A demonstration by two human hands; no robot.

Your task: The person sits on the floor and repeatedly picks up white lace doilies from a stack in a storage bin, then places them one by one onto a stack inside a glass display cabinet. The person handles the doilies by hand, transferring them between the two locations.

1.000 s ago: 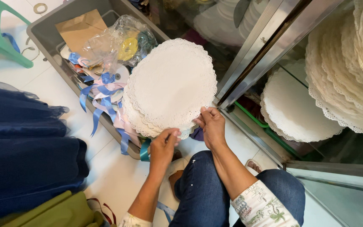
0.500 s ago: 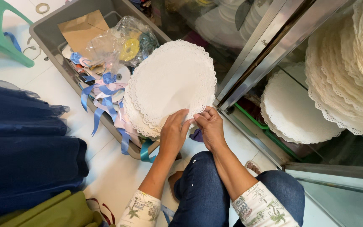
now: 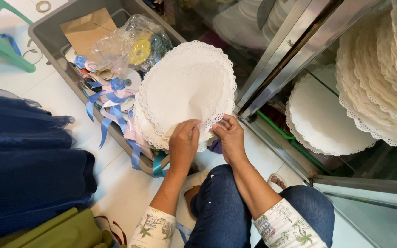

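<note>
A stack of white oval paper doilies (image 3: pixel 184 92) with lacy edges rests tilted over a grey plastic bin (image 3: pixel 51 32). My left hand (image 3: pixel 183 143) pinches the near edge of the top doily between thumb and fingers. My right hand (image 3: pixel 228 137) grips the same near edge just to the right, fingers curled over the lace. Both hands sit close together above my knees in blue jeans (image 3: pixel 221 206).
The bin holds blue ribbons (image 3: pixel 111 110), a brown envelope (image 3: pixel 86 30) and a clear bag with a yellow reel (image 3: pixel 139 48). A glass cabinet with a metal frame (image 3: pixel 276 59) at right holds more doily stacks (image 3: pixel 377 82). Dark blue fabric (image 3: pixel 28 160) lies left; a green stool (image 3: pixel 1 32) stands at top left.
My left hand rose from below the stack's edge to the doilies and now pinches the near edge. My right hand stayed on the edge, shifting only slightly.
</note>
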